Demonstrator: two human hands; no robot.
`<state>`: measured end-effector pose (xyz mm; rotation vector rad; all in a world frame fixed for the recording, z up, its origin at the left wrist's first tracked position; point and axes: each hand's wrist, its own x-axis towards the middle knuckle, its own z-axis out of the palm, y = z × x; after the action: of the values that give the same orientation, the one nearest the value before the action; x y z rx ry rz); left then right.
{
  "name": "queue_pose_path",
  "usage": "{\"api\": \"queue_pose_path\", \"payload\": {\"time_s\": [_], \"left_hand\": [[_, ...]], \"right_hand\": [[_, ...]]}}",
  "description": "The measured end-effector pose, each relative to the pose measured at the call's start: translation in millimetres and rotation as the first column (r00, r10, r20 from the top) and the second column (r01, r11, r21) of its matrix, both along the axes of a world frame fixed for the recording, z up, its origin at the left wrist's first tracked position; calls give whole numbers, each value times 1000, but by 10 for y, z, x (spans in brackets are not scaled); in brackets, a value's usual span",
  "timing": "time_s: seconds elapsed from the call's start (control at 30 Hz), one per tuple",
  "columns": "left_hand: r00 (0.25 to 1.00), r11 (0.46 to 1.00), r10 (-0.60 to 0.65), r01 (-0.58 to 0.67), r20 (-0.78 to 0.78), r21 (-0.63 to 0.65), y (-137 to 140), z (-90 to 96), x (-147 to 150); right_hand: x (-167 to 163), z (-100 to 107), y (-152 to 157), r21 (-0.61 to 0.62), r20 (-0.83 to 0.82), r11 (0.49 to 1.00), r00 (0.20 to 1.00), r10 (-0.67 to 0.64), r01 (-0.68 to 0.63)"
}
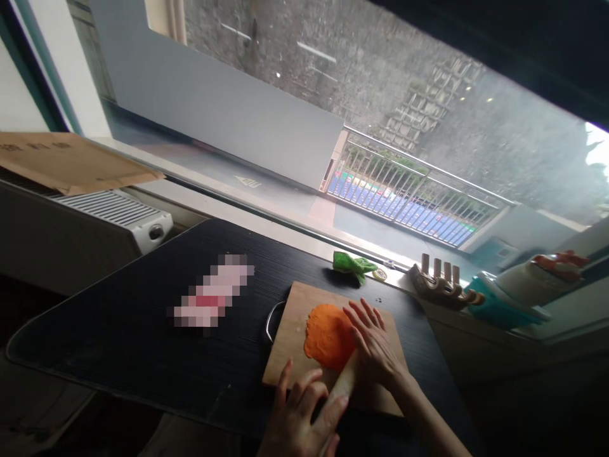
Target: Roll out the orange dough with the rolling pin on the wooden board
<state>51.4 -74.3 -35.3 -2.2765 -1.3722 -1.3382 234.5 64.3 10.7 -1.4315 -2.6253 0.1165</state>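
A flattened orange sheet of dough or clay (328, 333) lies on a wooden cutting board (295, 317), its edges uneven. A pale rolling pin (346, 381) slants across the sheet's near right edge. Around the pin's near end is my left hand (304, 409), thumb against it, index finger raised and the other fingers bent. My right hand (375, 343) lies over the far end with its fingers stretched flat and apart, covering that end and the sheet's right side.
The board rests on a black table (166, 374); a metal handle (271, 322) shows at its left. A pixelated pinkish item (214, 292) lies farther left. Near the window are a crumpled green item (353, 265), a slotted brown holder (435, 285) and a teal container (499, 311).
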Motion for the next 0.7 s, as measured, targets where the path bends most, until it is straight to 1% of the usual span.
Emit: {"api": "queue_pose_path", "payload": {"time_s": [0.07,0.13,0.2,0.23,0.27,0.33,0.43,0.5,0.53,0.6,0.63,0.7], "left_hand": [[998,997,27,-31,-60,-64,3,136,-154],[995,994,72,-78,-76,-78,17,253,-263],[993,991,106,-109,-42,-83,34,309,-299],[993,990,116,-116,-12,-76,39,308,-289],[993,992,115,-114,20,-47,39,288,-265],[995,997,79,-80,60,19,25,209,-180],[998,999,10,-12,55,38,-15,62,-3],[998,999,-1,-1,57,45,-31,-14,105],[998,998,5,-9,69,64,-30,-40,140],[996,996,16,-23,84,85,-9,-64,146],[996,995,17,-25,87,96,8,-58,112],[997,997,30,-35,67,73,45,-2,-18]], "right_hand": [[-348,86,179,-36,-13,999,1000,-20,20],[-677,177,337,-80,-16,996,999,-50,48],[-876,250,420,-114,-14,992,998,-55,53],[-904,274,421,-120,-16,992,999,-46,43],[-879,286,393,-116,-21,993,999,-36,33],[-681,268,259,-95,-24,995,1000,-18,16],[-164,139,-44,-63,16,998,1000,22,-21],[153,31,-222,-10,44,1000,999,30,-30],[256,-12,-278,21,53,999,998,26,-27],[304,-55,-298,68,56,998,998,3,-6],[242,-52,-258,71,54,997,998,-10,6],[-27,1,-93,49,43,998,999,-33,30]]}}
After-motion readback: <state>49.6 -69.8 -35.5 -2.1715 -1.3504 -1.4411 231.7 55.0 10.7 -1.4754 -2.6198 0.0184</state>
